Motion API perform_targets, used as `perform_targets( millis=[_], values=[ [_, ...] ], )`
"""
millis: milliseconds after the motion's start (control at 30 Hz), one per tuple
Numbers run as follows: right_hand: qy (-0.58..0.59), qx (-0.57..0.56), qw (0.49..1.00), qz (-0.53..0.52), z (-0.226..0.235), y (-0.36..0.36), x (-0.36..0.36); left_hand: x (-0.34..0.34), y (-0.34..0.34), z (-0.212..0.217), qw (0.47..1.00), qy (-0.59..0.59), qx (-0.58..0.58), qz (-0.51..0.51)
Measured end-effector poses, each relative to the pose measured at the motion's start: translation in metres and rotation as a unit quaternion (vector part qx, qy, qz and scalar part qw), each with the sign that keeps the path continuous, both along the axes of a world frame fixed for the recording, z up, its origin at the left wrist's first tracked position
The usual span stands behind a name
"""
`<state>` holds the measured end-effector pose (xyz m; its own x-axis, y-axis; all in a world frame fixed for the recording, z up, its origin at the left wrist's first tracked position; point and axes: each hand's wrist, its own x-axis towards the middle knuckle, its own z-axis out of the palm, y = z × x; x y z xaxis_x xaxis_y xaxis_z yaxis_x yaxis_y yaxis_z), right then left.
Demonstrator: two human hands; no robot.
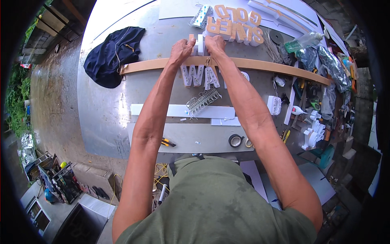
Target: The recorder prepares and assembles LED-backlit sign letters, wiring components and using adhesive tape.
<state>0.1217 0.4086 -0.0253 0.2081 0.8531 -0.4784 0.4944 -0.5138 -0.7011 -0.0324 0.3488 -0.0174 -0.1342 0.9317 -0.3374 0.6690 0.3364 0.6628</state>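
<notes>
Flanking one white letter (200,43), two hands (183,51) (215,44)

A crumpled navy cloth (113,55) lies at the left of a metal-topped bench (97,107). A yellow-and-black utility knife (167,142) and a black tape roll (230,141) sit near its closest edge; a clear bottle (302,42) lies far right. Green foliage (14,87) borders the left.

Piece (200,44) between hands (182,51), behind strip (254,64), cloth (110,56) at left, bottle (304,42) at right, tape roll (230,142) in front
</notes>
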Motion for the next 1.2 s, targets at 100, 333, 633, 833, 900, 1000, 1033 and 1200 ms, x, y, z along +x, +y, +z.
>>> perform_targets(
  millis=[100, 333, 633, 833, 900, 1000, 1033, 1200],
  values=[
    [0.043, -0.042, 0.998, -0.033, 0.009, -0.003, -0.01, -0.001, -0.001, -0.02, 0.989, -0.122, 0.041, 0.074],
    [0.175, -0.054, 0.978, -0.097, -0.024, 0.017, 0.018, 0.011, 0.004, -0.013, 0.96, -0.257, 0.014, 0.107],
    [0.185, -0.066, 0.979, 0.053, -0.012, 0.011, 0.015, 0.002, -0.002, -0.016, 0.95, -0.296, 0.015, 0.104],
    [0.197, -0.025, 0.976, 0.088, -0.013, 0.014, 0.012, 0.004, -0.002, -0.015, 0.936, -0.319, 0.033, 0.142],
    [0.202, 0.047, 0.972, 0.111, 0.008, 0.008, 0.005, 0.0, -0.006, -0.01, 0.925, -0.339, 0.051, 0.165],
    [0.257, 0.096, 0.954, 0.121, 0.009, 0.021, 0.013, 0.008, 0.001, 0.004, 0.89, -0.41, 0.09, 0.177],
    [0.306, 0.114, 0.936, 0.128, 0.013, 0.024, 0.014, 0.008, 0.004, 0.01, 0.866, -0.452, 0.114, 0.182],
    [0.423, 0.093, 0.895, 0.108, 0.041, 0.004, 0.017, 0.002, -0.022, 0.042, 0.82, -0.514, 0.172, 0.185]
  ],
)
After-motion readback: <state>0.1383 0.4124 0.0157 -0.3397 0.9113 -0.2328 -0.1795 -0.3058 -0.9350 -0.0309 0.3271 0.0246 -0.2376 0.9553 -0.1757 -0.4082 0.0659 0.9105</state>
